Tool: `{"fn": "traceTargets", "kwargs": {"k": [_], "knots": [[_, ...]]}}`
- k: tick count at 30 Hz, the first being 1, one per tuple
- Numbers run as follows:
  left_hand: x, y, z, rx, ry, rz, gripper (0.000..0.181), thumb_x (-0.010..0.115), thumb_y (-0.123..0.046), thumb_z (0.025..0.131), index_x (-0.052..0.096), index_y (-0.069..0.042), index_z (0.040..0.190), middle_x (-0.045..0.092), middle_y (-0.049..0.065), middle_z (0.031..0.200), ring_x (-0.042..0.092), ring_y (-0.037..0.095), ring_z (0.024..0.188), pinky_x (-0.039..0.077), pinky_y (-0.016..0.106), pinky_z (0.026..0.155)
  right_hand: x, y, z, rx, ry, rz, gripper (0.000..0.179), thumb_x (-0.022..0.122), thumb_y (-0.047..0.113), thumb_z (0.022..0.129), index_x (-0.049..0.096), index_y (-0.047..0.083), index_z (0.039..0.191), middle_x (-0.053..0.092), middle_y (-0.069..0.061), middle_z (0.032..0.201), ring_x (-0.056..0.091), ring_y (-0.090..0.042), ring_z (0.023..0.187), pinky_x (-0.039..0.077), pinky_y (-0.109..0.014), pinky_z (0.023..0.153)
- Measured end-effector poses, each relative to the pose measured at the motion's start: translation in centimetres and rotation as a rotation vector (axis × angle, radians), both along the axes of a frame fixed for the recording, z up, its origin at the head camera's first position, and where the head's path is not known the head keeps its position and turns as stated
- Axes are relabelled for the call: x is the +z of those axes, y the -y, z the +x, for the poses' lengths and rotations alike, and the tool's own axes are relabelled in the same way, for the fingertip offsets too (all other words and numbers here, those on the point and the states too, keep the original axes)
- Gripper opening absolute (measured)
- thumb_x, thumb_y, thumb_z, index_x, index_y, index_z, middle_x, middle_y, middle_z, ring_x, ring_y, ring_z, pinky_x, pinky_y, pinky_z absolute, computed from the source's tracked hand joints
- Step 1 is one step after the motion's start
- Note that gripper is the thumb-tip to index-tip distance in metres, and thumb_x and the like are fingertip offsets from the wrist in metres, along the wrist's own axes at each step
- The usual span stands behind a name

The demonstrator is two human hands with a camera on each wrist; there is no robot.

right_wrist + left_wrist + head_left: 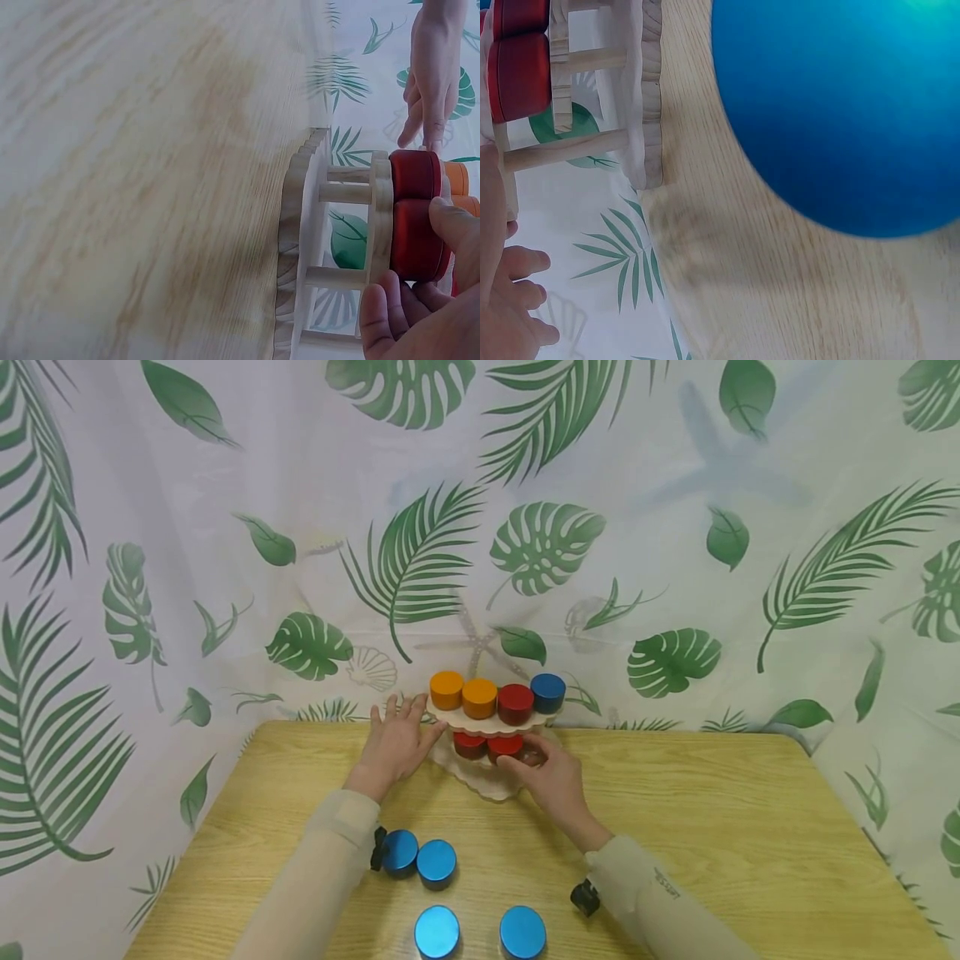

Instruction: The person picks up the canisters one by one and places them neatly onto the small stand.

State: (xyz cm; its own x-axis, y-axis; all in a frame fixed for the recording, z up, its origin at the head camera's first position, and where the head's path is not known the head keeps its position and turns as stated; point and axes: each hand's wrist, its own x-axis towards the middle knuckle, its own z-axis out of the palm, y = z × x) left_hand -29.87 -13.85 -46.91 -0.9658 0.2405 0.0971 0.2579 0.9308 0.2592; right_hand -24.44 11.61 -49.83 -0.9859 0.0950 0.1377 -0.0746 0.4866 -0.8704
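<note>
A tiered wooden stand with scalloped edges stands at the back of the table. Below its top tier sit two red tins. My right hand grips the right-hand red tin, thumb on its top and the other fingers curled at its side by the shelf edge. At the stand's left side, my left hand reaches out with fingers spread and the thumb by the upper tier. Along the top tier are two orange tins, a red tin and a dark blue tin.
Several shiny blue tins stand on the wooden table in front of the stand, one partly behind the left wrist camera. A leaf-patterned cloth hangs right behind the stand.
</note>
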Motion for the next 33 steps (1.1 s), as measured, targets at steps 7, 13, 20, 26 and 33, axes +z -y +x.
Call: {"fn": "traceTargets", "kwargs": {"k": [7,13,20,26,33], "knots": [[0.0,0.07,-0.1,-0.003,0.005,0.014,0.077,0.033,-0.06,0.111,0.029,-0.007,0.167,0.039,0.023,0.167,0.023,0.049,0.159,0.017,0.072,0.126,0.09,0.35,-0.28,-0.036,0.008,-0.022,0.057,0.09,0.034,0.085,0.072,0.007,0.132,0.076,-0.009,0.111,0.067,-0.023,0.091,0.054,-0.018,0.07],[0.07,0.04,-0.04,-0.004,0.008,0.021,0.077,0.034,-0.06,0.111,0.03,-0.006,0.167,0.038,0.023,0.167,0.023,0.05,0.159,0.016,0.072,0.126,0.07,0.57,-0.34,-0.052,-0.025,-0.017,0.054,0.091,0.032,0.084,0.074,0.007,0.128,0.076,-0.01,0.108,0.066,-0.022,0.087,0.052,-0.019,0.069],[0.25,0.0,0.14,0.003,0.028,0.02,0.078,0.034,-0.06,0.111,0.028,-0.007,0.167,0.036,0.023,0.168,0.021,0.049,0.16,0.015,0.072,0.127,-0.09,0.81,-0.29,-0.057,-0.039,-0.027,0.051,0.091,0.032,0.084,0.075,0.007,0.126,0.076,-0.01,0.106,0.065,-0.023,0.085,0.051,-0.019,0.067],[0.17,0.0,0.09,0.004,0.021,0.013,0.077,0.033,-0.06,0.111,0.028,-0.006,0.167,0.037,0.023,0.168,0.022,0.049,0.16,0.016,0.072,0.126,0.02,0.76,-0.07,-0.06,-0.023,-0.05,0.051,0.091,0.031,0.084,0.075,0.007,0.126,0.076,-0.01,0.106,0.066,-0.024,0.086,0.051,-0.019,0.067],[0.26,-0.04,0.16,0.003,0.013,0.015,0.077,0.034,-0.06,0.111,0.029,-0.006,0.167,0.039,0.022,0.167,0.024,0.049,0.159,0.017,0.072,0.126,0.04,0.45,0.0,-0.053,-0.017,-0.047,0.049,0.09,0.027,0.086,0.074,0.006,0.127,0.078,-0.012,0.111,0.073,-0.024,0.087,0.055,-0.017,0.067]]}}
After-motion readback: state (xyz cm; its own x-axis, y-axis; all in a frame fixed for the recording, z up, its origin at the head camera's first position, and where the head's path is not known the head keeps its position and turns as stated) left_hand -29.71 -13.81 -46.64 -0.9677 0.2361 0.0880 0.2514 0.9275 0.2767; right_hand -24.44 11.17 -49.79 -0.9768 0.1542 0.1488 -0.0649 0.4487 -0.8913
